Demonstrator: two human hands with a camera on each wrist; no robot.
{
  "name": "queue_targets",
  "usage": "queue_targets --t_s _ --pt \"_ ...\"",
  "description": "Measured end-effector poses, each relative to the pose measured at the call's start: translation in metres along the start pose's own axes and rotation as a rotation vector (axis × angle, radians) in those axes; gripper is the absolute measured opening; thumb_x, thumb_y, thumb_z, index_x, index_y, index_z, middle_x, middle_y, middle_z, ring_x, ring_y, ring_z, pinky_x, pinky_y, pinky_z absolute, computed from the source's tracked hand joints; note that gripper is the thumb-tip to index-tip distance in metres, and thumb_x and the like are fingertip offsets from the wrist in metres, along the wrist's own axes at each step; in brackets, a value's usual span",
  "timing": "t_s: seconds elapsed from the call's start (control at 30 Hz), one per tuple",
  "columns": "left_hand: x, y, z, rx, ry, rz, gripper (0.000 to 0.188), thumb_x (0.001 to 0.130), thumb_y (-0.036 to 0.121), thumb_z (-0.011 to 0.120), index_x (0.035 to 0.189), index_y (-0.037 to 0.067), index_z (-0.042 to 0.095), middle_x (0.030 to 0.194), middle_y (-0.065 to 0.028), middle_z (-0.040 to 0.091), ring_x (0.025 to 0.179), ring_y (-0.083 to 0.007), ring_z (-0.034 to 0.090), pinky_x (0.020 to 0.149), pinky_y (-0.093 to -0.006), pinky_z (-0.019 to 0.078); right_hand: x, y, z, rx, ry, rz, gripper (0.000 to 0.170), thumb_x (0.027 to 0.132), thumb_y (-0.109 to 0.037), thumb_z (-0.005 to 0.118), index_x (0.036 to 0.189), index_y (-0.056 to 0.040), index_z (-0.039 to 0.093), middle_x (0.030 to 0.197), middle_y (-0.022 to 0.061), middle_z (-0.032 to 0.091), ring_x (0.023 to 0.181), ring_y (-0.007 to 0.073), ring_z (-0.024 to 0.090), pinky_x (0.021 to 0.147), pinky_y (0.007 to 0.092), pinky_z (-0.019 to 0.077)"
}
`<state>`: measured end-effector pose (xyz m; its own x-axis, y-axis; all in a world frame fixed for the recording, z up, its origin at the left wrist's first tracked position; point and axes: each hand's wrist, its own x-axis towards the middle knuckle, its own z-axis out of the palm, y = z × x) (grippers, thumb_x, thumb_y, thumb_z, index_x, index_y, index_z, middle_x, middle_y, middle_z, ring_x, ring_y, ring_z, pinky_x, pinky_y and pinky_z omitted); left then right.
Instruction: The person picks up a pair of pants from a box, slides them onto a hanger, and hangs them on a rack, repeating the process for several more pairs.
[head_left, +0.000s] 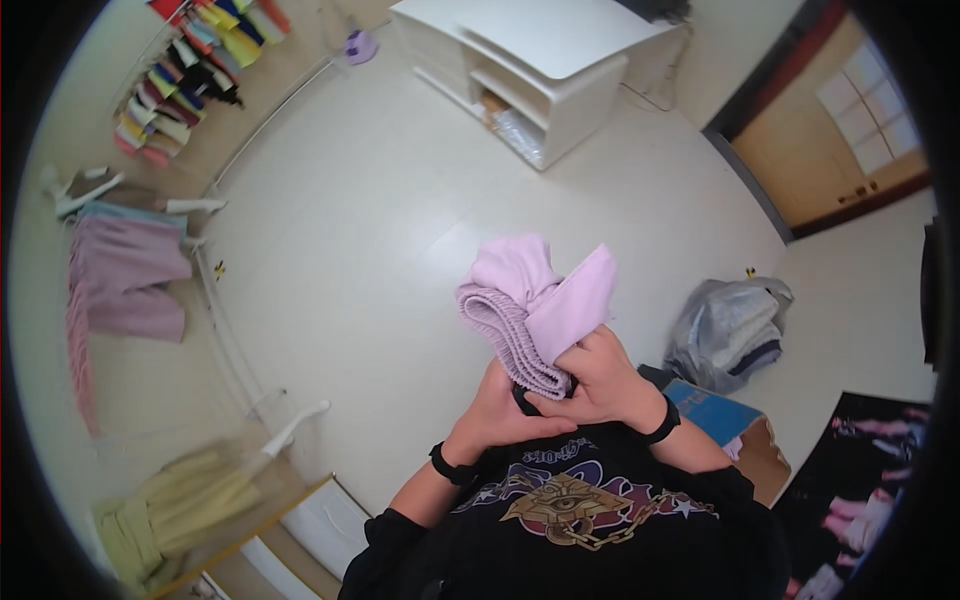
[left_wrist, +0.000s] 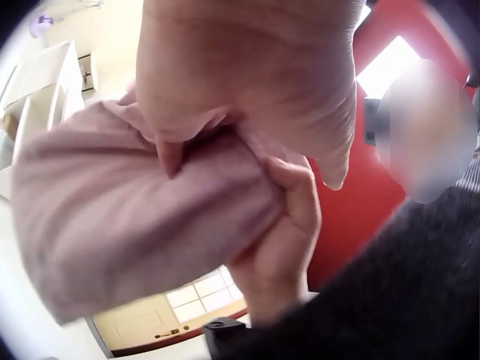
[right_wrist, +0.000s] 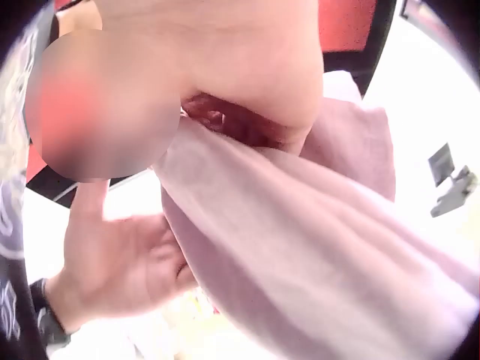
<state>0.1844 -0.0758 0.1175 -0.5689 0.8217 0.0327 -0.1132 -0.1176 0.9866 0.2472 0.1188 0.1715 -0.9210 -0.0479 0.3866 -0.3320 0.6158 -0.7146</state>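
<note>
Both hands are at a folded lilac garment (head_left: 515,320) with a gathered elastic waistband, in front of the chest. The left hand (head_left: 500,408) grips its lower left end, thumb pointing right and fingers partly behind the cloth. On the right, the right hand (head_left: 603,382) pinches the near end beside a smooth raised flap. In the left wrist view the left hand (left_wrist: 247,67) is over the bundled cloth (left_wrist: 142,202), with the right hand (left_wrist: 281,232) at its end. Cloth (right_wrist: 277,232) hangs from the right hand (right_wrist: 225,60) in the right wrist view; the left palm (right_wrist: 124,259) faces it.
A white shelf unit (head_left: 560,45) stands at the far side. On the left are a rack with pink shorts (head_left: 135,265) and a yellow-green garment (head_left: 190,500). To the right lie a clear bag of clothes (head_left: 730,330) and an open cardboard box (head_left: 765,460).
</note>
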Motion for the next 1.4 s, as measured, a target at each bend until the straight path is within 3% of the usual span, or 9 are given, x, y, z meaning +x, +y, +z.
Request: queue_targets --t_s 0.17,0.4,0.73,0.83,0.93,1.0,1.13,1.23,1.4 --pt "0.018 0.040 -0.071 0.265 0.200 -0.054 0.112 0.068 0.032 0.104 0.157 -0.001 0.044 0.151 -0.0166 0.057 0.140 -0.0300 0.058 0.117 -0.0429 0.0452 0.086 0.046 0.036 0.186 -0.195 -0.096 0.069 0.087 -0.065 0.080 0.115 -0.0022 0.073 0.111 0.0199 0.070 0.103 0.0433 0.066 0.087 0.0502 0.0530" --pt "0.037 0.071 -0.148 0.544 0.473 -0.068 0.090 0.078 0.025 0.095 0.152 0.000 0.050 0.143 -0.0189 0.064 0.131 -0.0325 0.065 0.112 -0.0423 0.0499 0.206 0.084 0.087 0.394 -0.373 -0.348 0.071 0.093 -0.070 0.071 0.116 -0.0025 0.073 0.115 0.0207 0.071 0.106 0.0457 0.066 0.091 0.0505 0.0523" --pt "0.078 0.067 -0.234 0.340 0.631 -0.059 0.057 0.090 0.005 0.061 0.146 0.000 0.054 0.124 -0.0200 0.072 0.113 -0.0313 0.072 0.102 -0.0393 0.0540 0.324 0.119 0.134 0.323 -0.586 -0.181 0.044 0.078 -0.038 0.094 0.088 -0.0052 0.067 0.077 0.0092 0.066 0.069 0.0316 0.064 0.062 0.0436 0.0491" --pt "0.092 0.036 -0.291 0.372 0.610 -0.092 0.063 0.092 0.004 0.059 0.154 0.001 0.050 0.102 -0.0210 0.074 0.078 -0.0299 0.072 0.075 -0.0381 0.0570 0.364 0.143 0.160 0.273 -0.622 -0.164 0.041 0.078 -0.032 0.092 0.089 -0.0048 0.064 0.077 0.0108 0.066 0.070 0.0337 0.064 0.062 0.0452 0.0489" --pt "0.114 0.030 -0.352 0.410 0.615 -0.150 0.063 0.092 0.004 0.060 0.154 0.000 0.051 0.106 -0.0231 0.074 0.083 -0.0351 0.073 0.079 -0.0399 0.0580 0.419 0.159 0.188 0.213 -0.571 -0.177 0.024 0.081 -0.013 0.078 0.097 -0.0039 0.062 0.080 0.0094 0.063 0.072 0.0266 0.062 0.066 0.0393 0.0486" --pt "0.138 0.019 -0.399 0.404 0.696 0.073 0.062 0.091 0.004 0.061 0.152 0.000 0.054 0.110 -0.0243 0.074 0.090 -0.0385 0.075 0.083 -0.0426 0.0588 0.455 0.158 0.206 0.427 -0.361 0.258 0.023 0.086 -0.001 0.063 0.108 -0.0029 0.058 0.090 0.0056 0.063 0.082 0.0155 0.060 0.073 0.0307 0.0487" --pt "0.151 0.061 -0.479 0.459 0.760 0.102 0.053 0.090 0.001 0.061 0.142 -0.002 0.063 0.111 -0.0234 0.076 0.101 -0.0346 0.077 0.090 -0.0402 0.0596 0.552 0.192 0.246 0.747 0.023 0.376 0.033 0.086 0.010 0.051 0.117 -0.0026 0.054 0.099 0.0033 0.059 0.088 0.0095 0.056 0.081 0.0236 0.0477" --pt "0.135 0.098 -0.541 0.299 1.034 0.091 0.037 0.087 -0.008 0.056 0.119 -0.002 0.074 0.104 -0.0098 0.080 0.091 -0.0161 0.075 0.085 -0.0289 0.0584 0.626 0.213 0.252 0.665 0.139 0.267 0.038 0.088 0.012 0.047 0.122 -0.0020 0.055 0.102 0.0021 0.059 0.091 0.0085 0.055 0.085 0.0230 0.0471" --pt "0.099 0.122 -0.629 0.525 1.183 0.148 0.033 0.087 -0.012 0.058 0.114 -0.001 0.073 0.106 -0.0115 0.078 0.099 -0.0158 0.074 0.089 -0.0301 0.0579 0.699 0.211 0.307 0.403 -0.123 -0.030 0.051 0.087 0.010 0.045 0.134 0.0052 0.065 0.128 0.0132 0.069 0.125 0.0216 0.063 0.111 0.0321 0.0458"
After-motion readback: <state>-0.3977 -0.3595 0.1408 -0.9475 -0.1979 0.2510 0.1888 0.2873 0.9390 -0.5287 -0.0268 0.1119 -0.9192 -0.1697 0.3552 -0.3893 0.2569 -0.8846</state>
